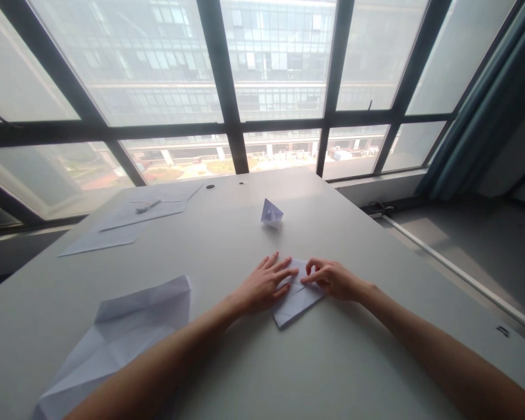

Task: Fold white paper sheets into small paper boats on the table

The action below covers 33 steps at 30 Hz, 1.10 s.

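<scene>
Pressing down with the left hand [265, 286], palm low and fingers spread flat across the left part of a folded white paper [298, 303] lying on the grey table [332, 361], near the middle and just in front of the body. Pinching with the right hand [332, 279], thumb and forefinger nearly closed on a crease at the paper's upper edge, other fingers curled in, fingertips almost meeting those of the left hand. Peeking out below both hands, the paper's lower corner, flat against the tabletop. Sitting farther back, well apart from the hands, a small finished paper boat [272, 213], upright. Lying near the left forearm, a larger creased sheet [126, 332], partly unfolded, one edge lifting. Resting toward the far left corner, several flat sheets [126, 224] with a white marker [147, 205] on top. Showing behind the table, a wide window [271, 87] and a teal curtain [485, 116] on the right.
</scene>
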Available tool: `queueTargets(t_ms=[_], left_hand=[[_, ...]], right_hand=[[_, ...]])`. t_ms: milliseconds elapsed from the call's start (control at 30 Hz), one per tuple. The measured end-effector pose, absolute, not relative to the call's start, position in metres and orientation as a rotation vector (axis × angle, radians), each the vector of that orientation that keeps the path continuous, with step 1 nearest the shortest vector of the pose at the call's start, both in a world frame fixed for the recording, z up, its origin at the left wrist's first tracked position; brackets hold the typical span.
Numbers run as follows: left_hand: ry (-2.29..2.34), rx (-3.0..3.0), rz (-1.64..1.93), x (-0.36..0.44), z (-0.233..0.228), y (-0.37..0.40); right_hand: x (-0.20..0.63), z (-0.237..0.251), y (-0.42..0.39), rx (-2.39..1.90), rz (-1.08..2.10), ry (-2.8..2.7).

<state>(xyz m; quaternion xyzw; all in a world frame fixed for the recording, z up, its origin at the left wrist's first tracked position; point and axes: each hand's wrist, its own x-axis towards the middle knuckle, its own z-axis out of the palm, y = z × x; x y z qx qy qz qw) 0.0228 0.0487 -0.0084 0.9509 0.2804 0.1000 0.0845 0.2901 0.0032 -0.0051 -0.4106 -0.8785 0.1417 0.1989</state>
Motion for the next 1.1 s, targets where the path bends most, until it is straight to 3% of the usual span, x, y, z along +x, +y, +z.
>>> queueTargets(t_ms=[800,1100], left_hand=[[0.863,2.841,0.172,0.0222,-0.0099,0.0502],[0.74,2.814,-0.049,0.0181,-0.0018,0.0563]], right_hand=[[0.2905,-0.0114,0.0054,-1.143,0.461,-2.4],[0.2909,-0.012,0.0053,-1.149,0.485,-2.383]])
